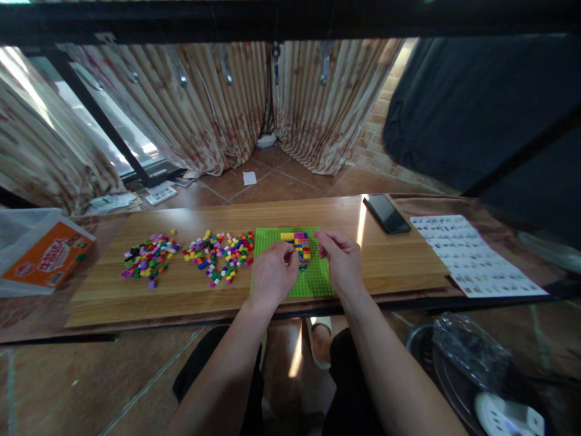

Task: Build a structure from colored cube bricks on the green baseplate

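Observation:
A green studded baseplate [315, 284] lies on the wooden board in front of me. On its upper middle part stands a cluster of toy building bricks [300, 242] in yellow, purple, orange, red and blue. My left hand [272, 274] rests over the plate's left side with curled fingers, thumb and forefinger close to the cluster's left edge. Over the plate's right edge, my right hand [342, 259] is closed in a pinch, its fingertips just right of the bricks. Whatever either hand may hold is too small or hidden to make out.
Two piles of loose coloured bricks, a nearer pile [222, 254] and a farther pile [149, 257], lie to the left. A clear tub with an orange label [49, 257] stands far left. To the right are a phone [387, 213] and a printed sheet [472, 254].

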The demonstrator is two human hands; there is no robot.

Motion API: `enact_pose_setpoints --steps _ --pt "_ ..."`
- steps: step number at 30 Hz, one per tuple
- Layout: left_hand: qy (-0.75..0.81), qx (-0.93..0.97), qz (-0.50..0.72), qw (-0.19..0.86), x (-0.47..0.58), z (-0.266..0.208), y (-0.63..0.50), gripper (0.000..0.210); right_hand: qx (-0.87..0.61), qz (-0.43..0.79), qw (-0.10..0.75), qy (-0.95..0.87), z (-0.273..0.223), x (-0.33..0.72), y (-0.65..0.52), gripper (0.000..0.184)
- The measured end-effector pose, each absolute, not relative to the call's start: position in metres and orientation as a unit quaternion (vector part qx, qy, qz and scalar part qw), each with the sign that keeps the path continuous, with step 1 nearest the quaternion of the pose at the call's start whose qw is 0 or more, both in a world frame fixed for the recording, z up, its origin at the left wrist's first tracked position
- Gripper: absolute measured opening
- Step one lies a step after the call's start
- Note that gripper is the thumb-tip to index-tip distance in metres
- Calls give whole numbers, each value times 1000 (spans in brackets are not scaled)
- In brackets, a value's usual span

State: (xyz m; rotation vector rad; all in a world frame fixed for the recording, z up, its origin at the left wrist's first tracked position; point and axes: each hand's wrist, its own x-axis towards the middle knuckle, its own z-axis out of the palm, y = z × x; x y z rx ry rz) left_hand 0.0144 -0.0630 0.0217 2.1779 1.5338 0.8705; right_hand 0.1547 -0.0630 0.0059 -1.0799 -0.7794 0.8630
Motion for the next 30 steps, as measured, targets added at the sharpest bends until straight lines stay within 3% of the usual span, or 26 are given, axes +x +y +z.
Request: enact_pose_setpoints --steps 17,27,30 --pt "575 738 308 170 20 20 -61 18 -477 400 700 -349 8 154 -64 17" --pt "616 642 357 284 23 21 -55 7 -559 402 656 -309 -6 154 -58 25" --pt "632 583 401 315 24 14 -48 12 -569 411 631 -330 -10 151 -58 29"
